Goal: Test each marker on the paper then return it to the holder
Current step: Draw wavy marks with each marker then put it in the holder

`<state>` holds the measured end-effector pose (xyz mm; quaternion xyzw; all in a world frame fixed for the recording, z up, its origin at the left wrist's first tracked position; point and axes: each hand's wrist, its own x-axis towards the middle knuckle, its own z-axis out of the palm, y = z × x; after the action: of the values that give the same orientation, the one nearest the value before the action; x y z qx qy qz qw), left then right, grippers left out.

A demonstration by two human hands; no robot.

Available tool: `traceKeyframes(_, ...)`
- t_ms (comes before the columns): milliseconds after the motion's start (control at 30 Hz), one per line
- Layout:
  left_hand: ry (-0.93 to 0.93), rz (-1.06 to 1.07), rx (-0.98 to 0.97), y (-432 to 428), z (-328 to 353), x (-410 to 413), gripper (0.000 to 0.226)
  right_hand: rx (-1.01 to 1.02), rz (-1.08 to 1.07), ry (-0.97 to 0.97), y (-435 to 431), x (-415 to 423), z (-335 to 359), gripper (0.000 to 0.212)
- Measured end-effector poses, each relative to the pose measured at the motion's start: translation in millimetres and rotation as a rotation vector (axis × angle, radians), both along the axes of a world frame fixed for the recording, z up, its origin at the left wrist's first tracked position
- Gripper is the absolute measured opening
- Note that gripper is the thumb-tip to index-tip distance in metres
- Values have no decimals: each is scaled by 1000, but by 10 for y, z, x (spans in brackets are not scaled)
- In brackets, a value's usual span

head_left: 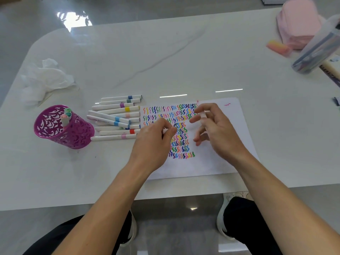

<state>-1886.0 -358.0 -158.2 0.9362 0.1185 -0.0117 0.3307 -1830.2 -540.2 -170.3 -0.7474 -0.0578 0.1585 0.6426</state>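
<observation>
Markers [116, 118], about a dozen white barrels with coloured bands, lie in a loose stack on the table [184, 57], seen from the head camera. They sit just to the left of the left hand's fingers, their nearest ends close beside the knuckles. Their long axes run roughly left to right, so they point end-on toward those fingers. The left hand [153, 142] is much the nearer to them. The right hand [217, 129] is well apart, on the far side of the left.

The left hand's thumb and fingers [172, 130] are curled close and pinch a white marker [165, 130]. Only a short pale stretch of it shows, and its tip is hidden, above the paper [193, 166]. The right hand hovers over the paper with fingers [196, 119] spread and loosely bent. A pale blur by them may be a cap, but whether they hold it cannot be told.

Rows of coloured squiggles fill the paper under and beyond both sets of fingers. The holder [73, 133], a magenta cut-out cup, stands further left than the stack, well apart from the left fingers. A few marker ends [67, 114] stand up inside it. Returning the pinched marker would probably mean a leftward reach across the stack, best suited to the left hand.
</observation>
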Motion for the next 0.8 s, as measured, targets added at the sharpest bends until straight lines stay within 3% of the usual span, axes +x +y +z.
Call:
traceKeyframes(100,34,-66,38,8,-38,-22,14,138,-52,87,-2,43,13,39)
traceKeyframes(367,75,-153,82,7,-84,-42,34,347,-21,216,1,79,-53,46)
traceKeyframes(500,95,-174,110,17,-109,-40,33,205,16,47,21,66,-59,14)
traceKeyframes(633,143,-175,114,9,-130,-29,33,79,-38,22,53,33,-95,32)
traceKeyframes(800,152,-173,118,-1,-142,-28,30,41,-74,-10,73,45,-179,13)
